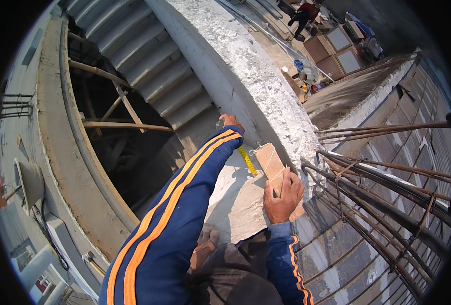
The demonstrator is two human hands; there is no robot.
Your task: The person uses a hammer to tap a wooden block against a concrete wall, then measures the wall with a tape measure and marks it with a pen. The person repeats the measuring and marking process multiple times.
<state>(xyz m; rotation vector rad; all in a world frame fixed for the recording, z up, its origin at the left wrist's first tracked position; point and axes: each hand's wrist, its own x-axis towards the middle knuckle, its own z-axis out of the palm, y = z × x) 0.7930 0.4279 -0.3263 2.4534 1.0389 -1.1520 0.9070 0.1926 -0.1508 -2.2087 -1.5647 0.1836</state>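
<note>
Strong daylight, hard-edged shadows across pale floor [238, 207]. Rough wall top [266, 68] glaring, nearly washed out. Void [126, 165] beside stairs [156, 68] sunk in deep shade. Yellow tape [247, 161], right hand [284, 198] sunlit, fairly sharp. Fisheye bends edges near rim; corners black.

From head height, the single fisheye view looks steeply down, with the left hand [231, 121] and right hand [285, 199] close below and the concrete stairs [151, 68] farther off, left.

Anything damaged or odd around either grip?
Just beyond the right grip, the wall top looks rough and pitted, unlike the smoother stair-side face. It may simply be unfinished.
</note>
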